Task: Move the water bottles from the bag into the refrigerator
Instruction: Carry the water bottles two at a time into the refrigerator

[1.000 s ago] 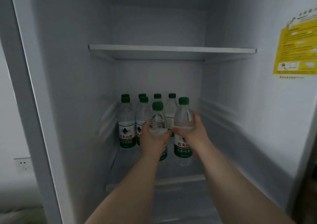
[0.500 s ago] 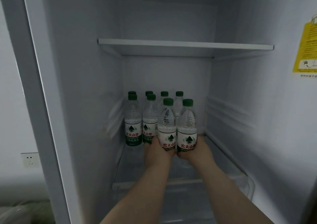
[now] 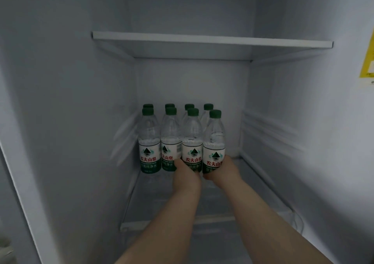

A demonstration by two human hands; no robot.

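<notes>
While both arms reach deep into the refrigerator [image 3: 60, 102], the left hand [image 3: 187, 174] grips the third front-row water bottle [image 3: 192, 142] low on its label, and the right hand [image 3: 224, 170] clasps the fourth bottle [image 3: 214, 140] beside it. Eight green-capped bottles stand upright at the lower shelf's [image 3: 253, 183] back edge.
</notes>
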